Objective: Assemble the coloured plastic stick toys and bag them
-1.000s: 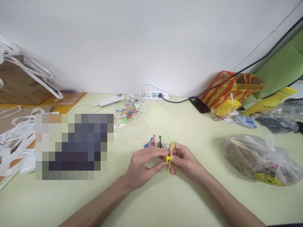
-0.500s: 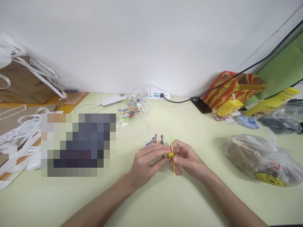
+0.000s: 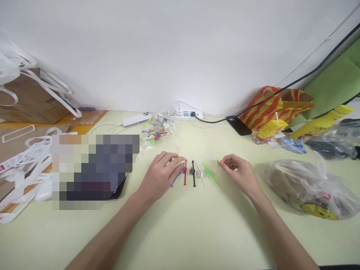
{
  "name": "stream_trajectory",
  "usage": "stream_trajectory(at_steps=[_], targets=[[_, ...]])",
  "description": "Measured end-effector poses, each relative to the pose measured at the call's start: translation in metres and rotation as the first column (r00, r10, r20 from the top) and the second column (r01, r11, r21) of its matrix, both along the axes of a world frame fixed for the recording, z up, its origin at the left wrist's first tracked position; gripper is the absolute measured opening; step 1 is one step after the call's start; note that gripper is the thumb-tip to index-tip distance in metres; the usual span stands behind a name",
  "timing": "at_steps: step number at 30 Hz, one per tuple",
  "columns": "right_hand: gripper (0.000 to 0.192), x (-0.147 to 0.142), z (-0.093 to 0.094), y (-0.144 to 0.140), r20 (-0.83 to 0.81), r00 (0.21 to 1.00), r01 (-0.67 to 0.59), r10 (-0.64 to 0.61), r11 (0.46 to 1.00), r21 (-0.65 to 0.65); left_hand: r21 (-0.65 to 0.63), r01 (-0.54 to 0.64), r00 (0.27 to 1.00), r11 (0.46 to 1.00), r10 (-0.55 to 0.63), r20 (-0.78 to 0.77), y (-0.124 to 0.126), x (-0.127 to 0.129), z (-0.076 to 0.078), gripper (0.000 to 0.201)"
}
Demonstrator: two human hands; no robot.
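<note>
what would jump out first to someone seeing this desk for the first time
Mid-table, a row of small coloured ties, blue, red, black, white and green, lies between two bare hands. The left hand touches the blue end; the right hand pinches a small yellow piece just past the green one. A red-and-yellow striped bag stands against the wall on the right.

Glossy plastic ties (image 3: 194, 173) (small); smooth matt tabletop (image 3: 180, 232)

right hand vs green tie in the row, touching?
Apart. The head view shows bare table between the right hand and the green tie; the fingertips pinch a small yellow piece.
</note>
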State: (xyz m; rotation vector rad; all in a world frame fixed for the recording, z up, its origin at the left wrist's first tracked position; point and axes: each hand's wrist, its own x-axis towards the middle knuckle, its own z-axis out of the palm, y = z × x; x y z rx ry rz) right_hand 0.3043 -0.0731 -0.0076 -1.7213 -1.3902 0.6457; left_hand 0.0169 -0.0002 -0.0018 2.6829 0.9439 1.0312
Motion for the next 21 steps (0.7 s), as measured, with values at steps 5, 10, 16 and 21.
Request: stream_trajectory(at_steps=[5, 10, 16, 21], targets=[[0.039, 0.005, -0.012, 0.003, 0.181, 0.982, -0.028, 0.052, 0.991, -0.134, -0.083, -0.183, 0.974, 0.98, 0.17, -0.148, 0.025, -0.022, -0.011, 0.025], [0.043, 0.006, -0.011, 0.002, 0.232, 0.969, -0.05, 0.089, 0.984, -0.169, -0.147, -0.214, 0.966, 0.966, 0.187, -0.18, 0.034, -0.029, -0.024, 0.027], [0.044, 0.017, -0.006, -0.001, 0.316, 0.926, -0.139, 0.209, 0.963, -0.23, -0.189, -0.256, 0.955, 0.948, 0.217, -0.204, 0.038, -0.032, -0.028, 0.033], [0.031, 0.025, -0.005, -0.003, 0.279, 0.923, -0.196, 0.266, 0.947, -0.255, -0.182, -0.317, 0.927, 0.931, 0.264, -0.265, 0.046, -0.04, -0.032, 0.042]])
